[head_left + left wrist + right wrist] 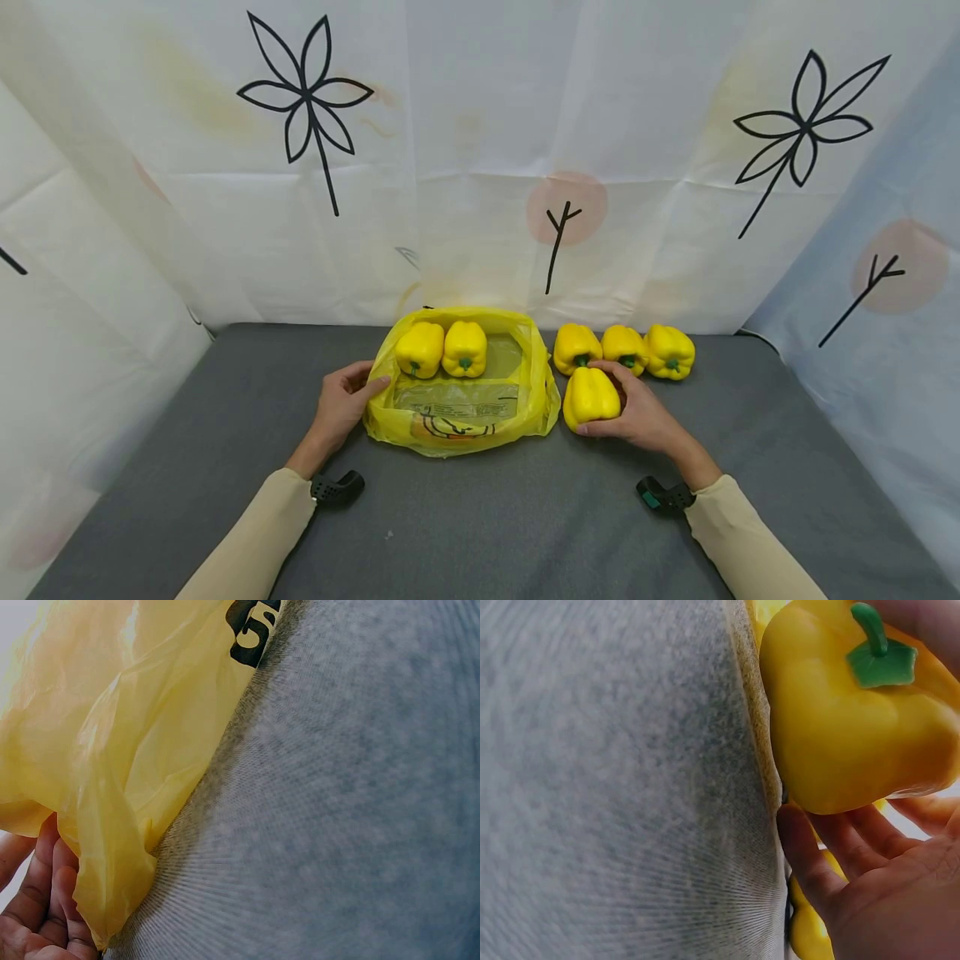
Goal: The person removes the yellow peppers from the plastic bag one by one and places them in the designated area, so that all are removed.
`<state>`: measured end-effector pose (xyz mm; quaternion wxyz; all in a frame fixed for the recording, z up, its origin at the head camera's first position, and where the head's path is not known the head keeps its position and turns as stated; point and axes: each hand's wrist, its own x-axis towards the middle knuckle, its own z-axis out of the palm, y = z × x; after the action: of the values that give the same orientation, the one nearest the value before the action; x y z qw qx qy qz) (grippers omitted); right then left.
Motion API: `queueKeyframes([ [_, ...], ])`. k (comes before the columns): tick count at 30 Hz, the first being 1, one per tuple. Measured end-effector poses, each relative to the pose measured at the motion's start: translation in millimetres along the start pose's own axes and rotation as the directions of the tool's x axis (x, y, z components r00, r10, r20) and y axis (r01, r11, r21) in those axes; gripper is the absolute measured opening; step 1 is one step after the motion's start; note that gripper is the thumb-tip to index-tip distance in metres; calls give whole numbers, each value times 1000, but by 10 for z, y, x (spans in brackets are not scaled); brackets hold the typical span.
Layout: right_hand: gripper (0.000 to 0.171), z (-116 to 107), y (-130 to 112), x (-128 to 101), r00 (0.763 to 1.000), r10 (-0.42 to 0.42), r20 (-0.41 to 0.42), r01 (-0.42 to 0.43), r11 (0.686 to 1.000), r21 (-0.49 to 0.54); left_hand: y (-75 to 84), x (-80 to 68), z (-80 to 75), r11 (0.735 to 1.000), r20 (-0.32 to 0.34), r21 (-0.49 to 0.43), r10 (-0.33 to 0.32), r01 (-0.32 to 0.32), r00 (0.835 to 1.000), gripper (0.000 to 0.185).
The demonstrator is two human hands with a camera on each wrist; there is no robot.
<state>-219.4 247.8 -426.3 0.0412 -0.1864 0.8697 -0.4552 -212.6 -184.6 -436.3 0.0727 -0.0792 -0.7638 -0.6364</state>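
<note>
Head view: a yellow pepper (591,398) is gripped by the right hand (637,412) on the grey desk (487,517), just right of the yellow bag (461,379), fingers (810,855) curled round its smooth sides. The bag's left rim is pinched by the left hand (341,404). Two peppers (442,350) lie inside; three more (622,348) are lined up behind. The pepper is judged light, firm and slippery (best cupped around the body, not the stem (877,649)); the thin film is easily crumpled.
</note>
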Motion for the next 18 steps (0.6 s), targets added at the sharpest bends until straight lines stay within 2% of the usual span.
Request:
queueKeyframes([
  [13,91,-10,20,-17,999,28,24,-27,998,-57,-13,3,3,1000,-1,4,8,-8,1000,34],
  [18,90,-15,18,-20,999,35,31,-33,998,-46,-25,3,-1,1000,0,4,16,-16,1000,34],
])
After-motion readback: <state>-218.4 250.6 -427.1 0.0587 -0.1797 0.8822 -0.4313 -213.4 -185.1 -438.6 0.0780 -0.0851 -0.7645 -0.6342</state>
